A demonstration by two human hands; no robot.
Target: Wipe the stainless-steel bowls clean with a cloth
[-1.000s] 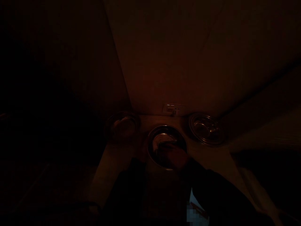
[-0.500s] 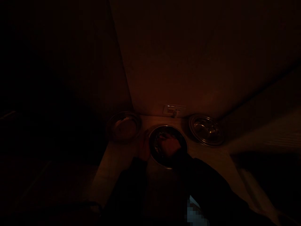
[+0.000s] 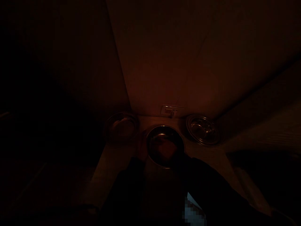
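The scene is very dark. A round metal bowl (image 3: 166,168) stands on the light board in front of me. My right hand (image 3: 168,148) is down inside it, fingers curled low and lost in shadow. What the bowl contains, and what those fingers hold, I cannot make out. My left hand (image 3: 141,147) rests along the bowl's left side, its fingers apparently stretched out and touching or very close to the wall. Dark sleeves cover both forearms.
A round dish (image 3: 121,127) sits at the back left, and shiny stacked metal plates (image 3: 203,129) at the back right. A wall socket with a plug (image 3: 172,110) is just behind the bowl. Walls rise at the back and sides of the pale tabletop (image 3: 113,160).
My right hand has shifted slightly lower within the bowl, and more of its far inner wall shows. The whole view has drifted a little and looks darker.
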